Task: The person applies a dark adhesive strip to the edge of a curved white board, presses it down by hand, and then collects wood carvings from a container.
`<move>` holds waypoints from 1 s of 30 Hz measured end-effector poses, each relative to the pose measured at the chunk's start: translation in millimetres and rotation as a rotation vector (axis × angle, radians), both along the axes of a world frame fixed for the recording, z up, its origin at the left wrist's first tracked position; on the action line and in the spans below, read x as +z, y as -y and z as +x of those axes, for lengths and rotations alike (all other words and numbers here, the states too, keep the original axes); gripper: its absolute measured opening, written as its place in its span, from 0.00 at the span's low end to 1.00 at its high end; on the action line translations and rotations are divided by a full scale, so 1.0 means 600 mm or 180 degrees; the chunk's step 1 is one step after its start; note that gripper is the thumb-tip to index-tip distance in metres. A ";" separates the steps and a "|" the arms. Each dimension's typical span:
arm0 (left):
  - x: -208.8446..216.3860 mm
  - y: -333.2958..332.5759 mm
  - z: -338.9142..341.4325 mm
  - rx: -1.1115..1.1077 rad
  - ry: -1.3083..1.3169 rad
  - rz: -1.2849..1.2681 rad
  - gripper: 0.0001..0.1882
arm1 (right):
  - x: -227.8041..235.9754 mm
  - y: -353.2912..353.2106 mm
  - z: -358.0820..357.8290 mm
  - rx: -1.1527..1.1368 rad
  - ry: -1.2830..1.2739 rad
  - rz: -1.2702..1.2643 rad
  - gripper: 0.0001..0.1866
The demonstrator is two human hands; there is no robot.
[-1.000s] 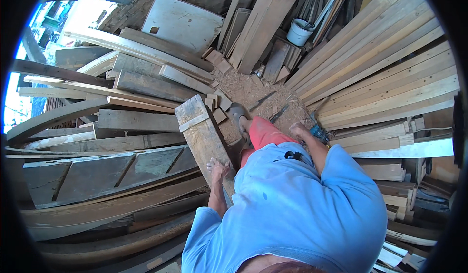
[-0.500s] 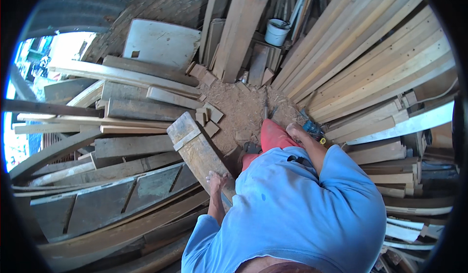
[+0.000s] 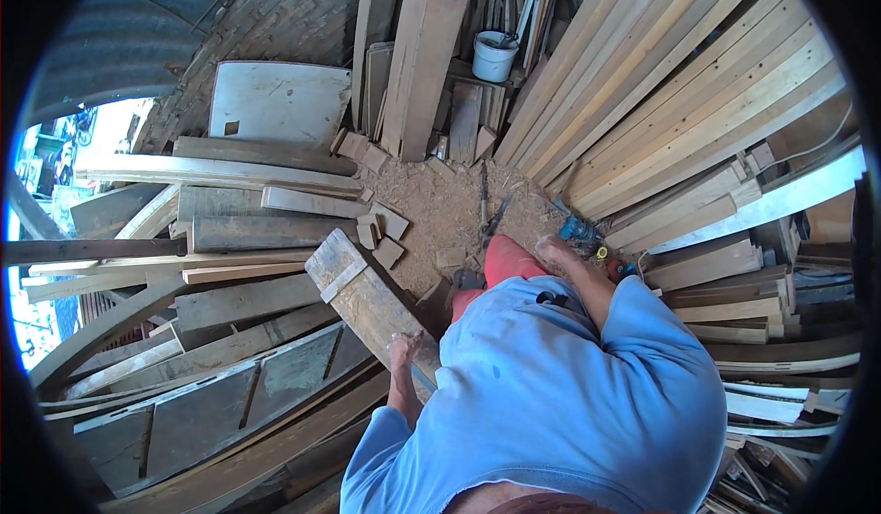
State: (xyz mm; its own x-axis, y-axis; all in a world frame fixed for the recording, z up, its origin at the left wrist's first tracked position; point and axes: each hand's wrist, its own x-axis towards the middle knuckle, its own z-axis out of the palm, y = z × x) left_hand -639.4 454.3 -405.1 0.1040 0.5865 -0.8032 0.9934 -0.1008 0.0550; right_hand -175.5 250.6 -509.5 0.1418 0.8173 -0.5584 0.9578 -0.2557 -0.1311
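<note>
My left hand (image 3: 404, 347) is over a worn wooden bench or plank (image 3: 367, 305) with a narrow strip nailed across its far end. Its fingers are curled, and what they hold, if anything, is hidden. A thin bluish edge (image 3: 424, 379) shows just below that hand, partly covered by my sleeve; its kind cannot be made out. My right hand (image 3: 553, 252) is by my knee in red cloth (image 3: 510, 262), its fingers mostly hidden. Close to it on the ground lies a blue power tool (image 3: 578, 229) with a yellow part.
Sawdust (image 3: 436, 206) covers the ground ahead, with small wood offcuts (image 3: 374, 229) and a long thin tool (image 3: 484, 197). Stacked boards (image 3: 266, 234) crowd the left. Long beams (image 3: 679, 101) lean at the right. A white bucket (image 3: 495, 58) stands at the back near a white panel (image 3: 280, 101).
My view has turned slightly, so the surroundings shift left in the picture. More of the blue power tool shows beside my right hand. Both hands stay in nearly the same places.
</note>
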 end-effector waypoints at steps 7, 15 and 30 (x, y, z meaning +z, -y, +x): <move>0.008 0.014 -0.001 0.0074 -0.0017 0.0082 0.40 | 0.020 -0.031 -0.003 0.0199 -0.0014 0.0150 0.16; -0.056 0.044 -0.029 0.0579 -0.0066 0.0046 0.54 | 0.009 -0.037 0.035 0.0241 0.0025 -0.0153 0.16; 0.008 0.086 0.189 -0.0203 0.1248 0.0933 0.31 | -0.004 0.022 0.084 -0.0537 -0.0308 0.0380 0.15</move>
